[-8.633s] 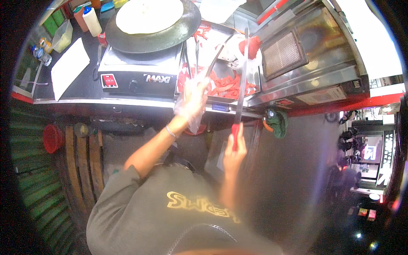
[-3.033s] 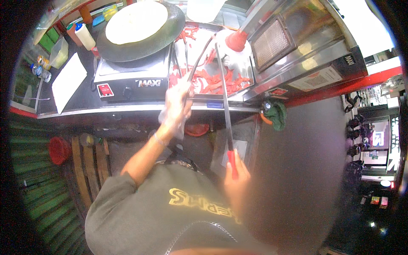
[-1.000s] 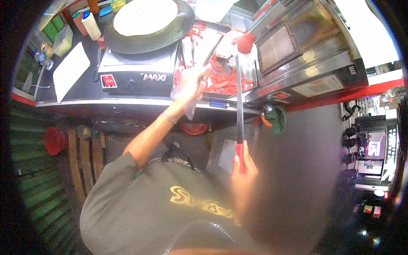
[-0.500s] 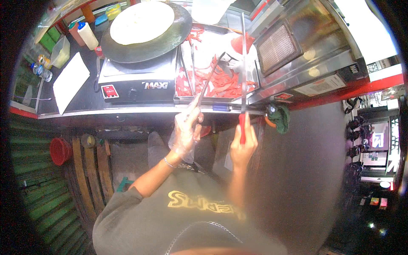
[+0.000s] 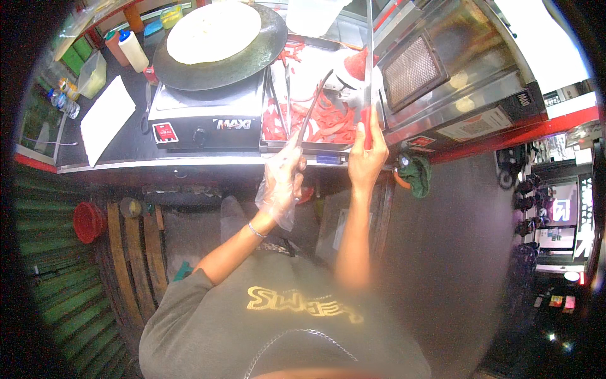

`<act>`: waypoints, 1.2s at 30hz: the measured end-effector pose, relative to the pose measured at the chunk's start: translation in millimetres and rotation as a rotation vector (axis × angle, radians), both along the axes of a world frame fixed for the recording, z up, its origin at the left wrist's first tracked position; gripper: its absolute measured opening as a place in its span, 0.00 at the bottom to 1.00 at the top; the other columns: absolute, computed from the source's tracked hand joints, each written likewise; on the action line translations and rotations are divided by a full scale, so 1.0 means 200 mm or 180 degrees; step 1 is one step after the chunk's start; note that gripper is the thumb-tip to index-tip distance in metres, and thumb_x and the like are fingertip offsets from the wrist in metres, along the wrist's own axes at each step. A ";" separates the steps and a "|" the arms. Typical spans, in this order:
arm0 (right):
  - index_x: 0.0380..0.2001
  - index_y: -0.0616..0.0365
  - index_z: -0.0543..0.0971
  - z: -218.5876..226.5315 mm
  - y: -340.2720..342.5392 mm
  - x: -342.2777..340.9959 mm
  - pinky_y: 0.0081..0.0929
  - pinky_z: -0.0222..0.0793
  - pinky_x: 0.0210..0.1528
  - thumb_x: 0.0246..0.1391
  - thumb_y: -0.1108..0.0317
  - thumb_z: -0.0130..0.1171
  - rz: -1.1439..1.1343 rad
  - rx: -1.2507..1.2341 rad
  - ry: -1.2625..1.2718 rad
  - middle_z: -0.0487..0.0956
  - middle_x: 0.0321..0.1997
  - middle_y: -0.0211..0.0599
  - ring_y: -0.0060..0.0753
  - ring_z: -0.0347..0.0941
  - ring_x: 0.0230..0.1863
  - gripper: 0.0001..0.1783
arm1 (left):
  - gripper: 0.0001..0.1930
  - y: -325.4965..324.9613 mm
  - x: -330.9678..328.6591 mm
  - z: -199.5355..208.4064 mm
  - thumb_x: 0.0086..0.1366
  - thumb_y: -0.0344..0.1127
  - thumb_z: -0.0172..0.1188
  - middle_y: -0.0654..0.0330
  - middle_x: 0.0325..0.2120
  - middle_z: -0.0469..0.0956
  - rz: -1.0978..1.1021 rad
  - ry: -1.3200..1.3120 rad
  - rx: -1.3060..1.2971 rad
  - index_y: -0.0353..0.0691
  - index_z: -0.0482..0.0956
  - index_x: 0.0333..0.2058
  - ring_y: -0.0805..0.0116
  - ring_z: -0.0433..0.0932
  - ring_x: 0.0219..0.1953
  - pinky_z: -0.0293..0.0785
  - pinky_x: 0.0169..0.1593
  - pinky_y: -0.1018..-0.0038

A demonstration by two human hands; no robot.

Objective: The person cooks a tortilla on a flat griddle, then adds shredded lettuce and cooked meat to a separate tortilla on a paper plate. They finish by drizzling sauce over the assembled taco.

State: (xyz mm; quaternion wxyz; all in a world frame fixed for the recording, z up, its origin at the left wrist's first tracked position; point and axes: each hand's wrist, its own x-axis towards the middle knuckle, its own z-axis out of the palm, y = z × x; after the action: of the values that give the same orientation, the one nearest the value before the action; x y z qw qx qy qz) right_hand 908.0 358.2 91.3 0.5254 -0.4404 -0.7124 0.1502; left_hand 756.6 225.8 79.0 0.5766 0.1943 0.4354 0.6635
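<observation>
Over left on the worktop (image 5: 130,144), a flatbread (image 5: 214,31) is sitting on a round griddle (image 5: 270,54). Next, the gloved left hand (image 5: 281,178) is curled round a slim dark utensil (image 5: 312,104) over red strips (image 5: 331,125) in a tray (image 5: 276,145), then the right hand (image 5: 368,155) is wrapped around a red-handled knife (image 5: 368,95) pointing far.

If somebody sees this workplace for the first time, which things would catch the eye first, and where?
Probably the large pale disc, like flatbread, on the dark round pan above the cooker, left of centre. Next, the red strips in the tray right of the cooker. Then the long knife in the right grip, beside the gloved left grip with its slim dark tool.
</observation>
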 end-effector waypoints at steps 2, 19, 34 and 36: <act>0.70 0.63 0.76 -0.02 0.02 0.01 0.43 0.74 0.64 0.72 0.72 0.56 0.0011 -0.0035 0.0015 0.82 0.63 0.62 0.56 0.83 0.60 0.26 | 0.32 0.00 0.01 0.00 0.81 0.45 0.56 0.72 0.30 0.71 0.0046 0.0005 0.0051 0.45 0.64 0.78 0.87 0.58 0.15 0.56 0.16 0.83; 0.73 0.60 0.74 -0.19 -0.48 0.15 0.41 0.76 0.54 0.73 0.72 0.57 -0.0241 -0.0665 -0.0142 0.85 0.51 0.57 0.51 0.83 0.47 0.27 | 0.25 0.12 -0.01 0.00 0.80 0.47 0.57 0.71 0.29 0.72 0.0098 0.0151 -0.0057 0.43 0.74 0.68 0.85 0.60 0.13 0.59 0.14 0.82; 0.73 0.60 0.74 -0.16 -0.74 0.22 0.38 0.77 0.53 0.71 0.73 0.58 -0.0287 -0.0875 -0.0198 0.86 0.52 0.57 0.43 0.84 0.47 0.28 | 0.11 0.50 -0.18 -0.11 0.72 0.39 0.60 0.67 0.19 0.71 0.0152 0.1649 0.0283 0.39 0.81 0.33 0.75 0.68 0.15 0.64 0.19 0.73; 0.73 0.59 0.74 -0.14 -0.75 0.23 0.37 0.77 0.52 0.71 0.72 0.58 -0.0349 -0.1173 -0.0342 0.86 0.51 0.56 0.44 0.84 0.47 0.28 | 0.08 0.55 -0.21 -0.16 0.69 0.36 0.60 0.65 0.20 0.74 0.0000 0.1500 0.0142 0.39 0.80 0.32 0.73 0.71 0.18 0.67 0.22 0.71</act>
State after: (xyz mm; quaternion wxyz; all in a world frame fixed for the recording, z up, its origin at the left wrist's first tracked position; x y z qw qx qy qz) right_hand 955.0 208.6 63.5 0.4046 -0.5746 -0.6747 0.2255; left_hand 715.5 335.1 47.2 0.4546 0.3565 0.5431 0.6093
